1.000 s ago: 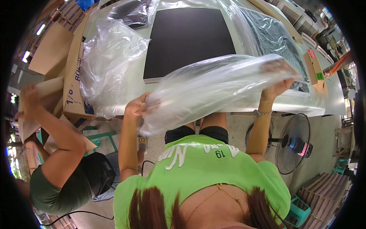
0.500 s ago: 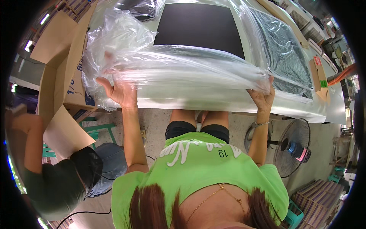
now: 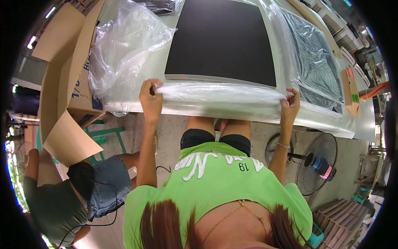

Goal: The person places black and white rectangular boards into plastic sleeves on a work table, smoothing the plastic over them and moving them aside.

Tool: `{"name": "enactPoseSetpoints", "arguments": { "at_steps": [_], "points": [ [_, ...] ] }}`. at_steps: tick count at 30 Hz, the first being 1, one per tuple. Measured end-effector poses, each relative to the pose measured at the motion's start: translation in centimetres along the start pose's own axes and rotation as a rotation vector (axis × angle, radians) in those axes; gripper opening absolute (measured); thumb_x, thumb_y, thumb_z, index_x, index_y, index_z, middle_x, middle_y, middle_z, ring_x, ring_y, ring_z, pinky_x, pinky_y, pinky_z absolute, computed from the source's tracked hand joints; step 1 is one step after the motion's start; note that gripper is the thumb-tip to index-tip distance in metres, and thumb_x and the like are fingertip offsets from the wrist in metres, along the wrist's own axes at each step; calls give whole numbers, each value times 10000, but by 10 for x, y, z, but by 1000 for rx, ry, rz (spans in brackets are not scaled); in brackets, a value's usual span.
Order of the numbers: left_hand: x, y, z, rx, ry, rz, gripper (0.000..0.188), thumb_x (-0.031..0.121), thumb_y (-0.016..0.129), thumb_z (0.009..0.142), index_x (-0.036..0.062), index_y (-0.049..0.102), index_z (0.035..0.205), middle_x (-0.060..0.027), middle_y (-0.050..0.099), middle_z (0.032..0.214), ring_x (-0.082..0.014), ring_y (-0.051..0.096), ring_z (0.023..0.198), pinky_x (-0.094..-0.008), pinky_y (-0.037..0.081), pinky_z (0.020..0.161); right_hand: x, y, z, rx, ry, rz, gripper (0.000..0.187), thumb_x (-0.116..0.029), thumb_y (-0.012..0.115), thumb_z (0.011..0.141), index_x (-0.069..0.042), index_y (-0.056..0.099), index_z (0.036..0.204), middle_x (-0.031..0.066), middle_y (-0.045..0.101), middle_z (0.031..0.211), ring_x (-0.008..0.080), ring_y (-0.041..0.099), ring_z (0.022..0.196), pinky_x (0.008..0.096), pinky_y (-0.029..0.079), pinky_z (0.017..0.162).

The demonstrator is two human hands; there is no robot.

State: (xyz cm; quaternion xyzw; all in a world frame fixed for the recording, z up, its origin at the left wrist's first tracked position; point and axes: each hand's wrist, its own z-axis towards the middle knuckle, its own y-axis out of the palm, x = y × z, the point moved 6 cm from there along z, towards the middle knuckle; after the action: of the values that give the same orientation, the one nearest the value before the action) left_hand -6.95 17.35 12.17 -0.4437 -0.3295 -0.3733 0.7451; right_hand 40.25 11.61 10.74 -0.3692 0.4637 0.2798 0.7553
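A clear plastic bag (image 3: 219,92) is gathered into a narrow band along the table's near edge. My left hand (image 3: 151,99) pinches the band's left end, fingers closed. At the right end, the fingers of my right hand (image 3: 290,103) are closed on the same plastic. Just beyond the band lies a flat stack of large black sheets (image 3: 222,41), its pale layered edge towards me. To the left is a crumpled heap of clear plastic (image 3: 124,54). Dark sheets wrapped in clear plastic (image 3: 317,58) lie to the right of the stack.
An open cardboard box (image 3: 70,79) stands on the left, one flap hanging towards me. Behind it sits another person (image 3: 54,203), near a green stool (image 3: 108,137). A fan (image 3: 317,164) stands at the lower right. A small cardboard box (image 3: 350,91) rests near the table's right end.
The plastic between my hands has been drawn down into a narrower band, uncovering more of the black stack. My left hand has moved right and closed. The other person's arm has lowered.
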Motion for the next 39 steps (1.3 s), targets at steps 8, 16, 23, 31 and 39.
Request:
{"name": "enactPoseSetpoints", "arguments": {
  "at_steps": [8,16,23,31,39],
  "points": [
    [21,32,3,-122,100,24,868,-225,318,636,70,254,1450,-242,393,1366,-384,374,1281,-398,328,1072,-31,42,1,115,-289,-389,651,162,356,652,-35,568,1235,170,569,1156,296,532,1078,330,378,976],
    [20,36,-3,-149,67,-1,845,-210,294,625,19,258,1438,-227,335,1438,-339,319,1341,-378,250,1116,-36,48,0,49,-232,-348,609,161,375,662,-43,610,1185,178,609,1179,328,555,1110,357,403,980],
    [27,28,3,-65,86,-123,818,-209,270,592,2,401,1371,-204,450,1370,-308,422,1284,-343,296,1089,-53,41,3,49,-218,-259,618,160,358,646,-34,624,1169,154,614,1193,268,551,1157,308,375,1013],
    [42,16,33,119,135,-158,527,-189,451,677,40,665,1101,-126,637,1129,-220,605,1041,-295,455,917,-93,25,24,34,-353,-110,589,162,347,640,-13,651,1113,129,633,1173,218,565,1142,291,365,1017],
    [108,-21,83,213,426,-194,246,-118,549,738,-2,630,939,-99,641,974,-178,592,944,-291,462,863,-122,-28,86,86,-568,-8,419,114,406,732,-6,669,1035,124,663,1078,200,596,1035,286,425,934]
  ]
}}
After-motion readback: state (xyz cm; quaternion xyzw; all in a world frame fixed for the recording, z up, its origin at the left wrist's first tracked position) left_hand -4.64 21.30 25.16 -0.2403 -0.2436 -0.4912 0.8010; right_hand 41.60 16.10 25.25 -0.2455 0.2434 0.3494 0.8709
